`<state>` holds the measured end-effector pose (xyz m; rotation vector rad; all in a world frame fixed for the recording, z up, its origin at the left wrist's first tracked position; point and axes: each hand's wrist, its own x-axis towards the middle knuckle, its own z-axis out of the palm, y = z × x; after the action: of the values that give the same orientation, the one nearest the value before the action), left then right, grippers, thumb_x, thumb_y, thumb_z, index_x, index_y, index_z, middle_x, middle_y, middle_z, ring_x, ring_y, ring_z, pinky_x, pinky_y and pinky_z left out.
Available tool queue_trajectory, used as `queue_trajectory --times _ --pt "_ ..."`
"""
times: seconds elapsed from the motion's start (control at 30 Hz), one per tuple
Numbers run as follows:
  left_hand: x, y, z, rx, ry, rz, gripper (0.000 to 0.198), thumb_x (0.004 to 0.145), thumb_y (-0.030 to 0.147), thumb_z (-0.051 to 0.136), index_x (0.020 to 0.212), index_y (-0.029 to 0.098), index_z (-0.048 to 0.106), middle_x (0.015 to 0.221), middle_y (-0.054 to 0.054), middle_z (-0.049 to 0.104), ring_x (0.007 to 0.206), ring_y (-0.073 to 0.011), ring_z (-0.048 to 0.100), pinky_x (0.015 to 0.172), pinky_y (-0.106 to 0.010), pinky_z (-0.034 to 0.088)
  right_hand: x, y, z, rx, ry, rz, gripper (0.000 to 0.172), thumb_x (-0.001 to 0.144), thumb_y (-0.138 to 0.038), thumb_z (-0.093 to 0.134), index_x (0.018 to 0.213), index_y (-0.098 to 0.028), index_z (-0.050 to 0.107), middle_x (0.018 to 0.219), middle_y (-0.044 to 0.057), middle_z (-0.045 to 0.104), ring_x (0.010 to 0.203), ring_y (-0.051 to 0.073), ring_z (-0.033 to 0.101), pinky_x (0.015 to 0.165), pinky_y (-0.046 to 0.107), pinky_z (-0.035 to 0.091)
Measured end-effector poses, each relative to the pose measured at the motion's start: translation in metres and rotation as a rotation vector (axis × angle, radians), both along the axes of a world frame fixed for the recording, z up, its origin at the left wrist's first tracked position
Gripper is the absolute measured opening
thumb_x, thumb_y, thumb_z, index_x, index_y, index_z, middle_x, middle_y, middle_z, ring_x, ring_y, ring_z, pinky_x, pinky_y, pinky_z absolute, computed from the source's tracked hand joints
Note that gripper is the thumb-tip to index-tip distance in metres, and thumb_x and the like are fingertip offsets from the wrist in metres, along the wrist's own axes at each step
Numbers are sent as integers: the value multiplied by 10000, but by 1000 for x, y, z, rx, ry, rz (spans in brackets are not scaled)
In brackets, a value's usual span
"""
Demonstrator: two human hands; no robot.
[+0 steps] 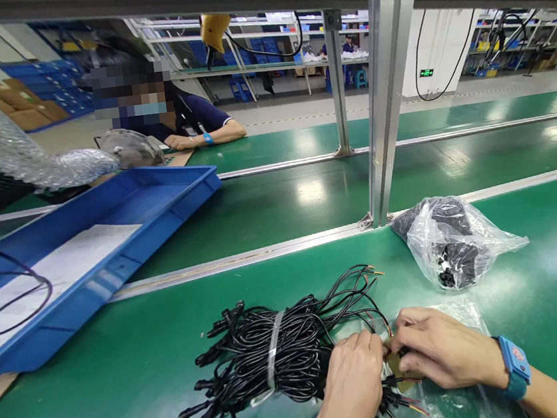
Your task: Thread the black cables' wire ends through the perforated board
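Note:
A thick bundle of black cables (279,350), tied with a clear band, lies on the green bench near the front edge. My left hand (352,388) rests over the bundle's right end, fingers curled and pinching at the wire ends. My right hand (440,351), with a blue wrist strap (515,366), meets it fingertip to fingertip and pinches a small brownish part (402,372) with thin wires. Both hands work above a flat clear plastic bag (459,314).
A clear bag of black parts (450,240) lies behind my right hand. A blue tray (111,241) with a white sheet and a cable loop sits at left. An aluminium post (385,89) stands behind the bench. A person leans on the far side.

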<state>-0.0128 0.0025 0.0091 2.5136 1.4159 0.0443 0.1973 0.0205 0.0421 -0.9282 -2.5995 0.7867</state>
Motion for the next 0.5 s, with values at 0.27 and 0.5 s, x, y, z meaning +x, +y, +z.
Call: queue_trajectory --times 0.27,0.5 --pt "-4 -3 -7 131 -73 -29 233 927 8 461 844 198 566 820 -27 622 745 -233 620 660 -350 445 6 4 -2 70 75 -141 132 1042 -264 475 1061 -184 578 911 73 638 823 210 586 716 314 453" --pt "-10 -4 -8 101 -161 -96 242 900 -5 429 895 208 544 906 -28 603 832 -238 588 742 -369 459 5 5 -5 116 24 -135 129 1045 -262 476 1055 -177 573 890 68 624 798 204 569 702 309 448"
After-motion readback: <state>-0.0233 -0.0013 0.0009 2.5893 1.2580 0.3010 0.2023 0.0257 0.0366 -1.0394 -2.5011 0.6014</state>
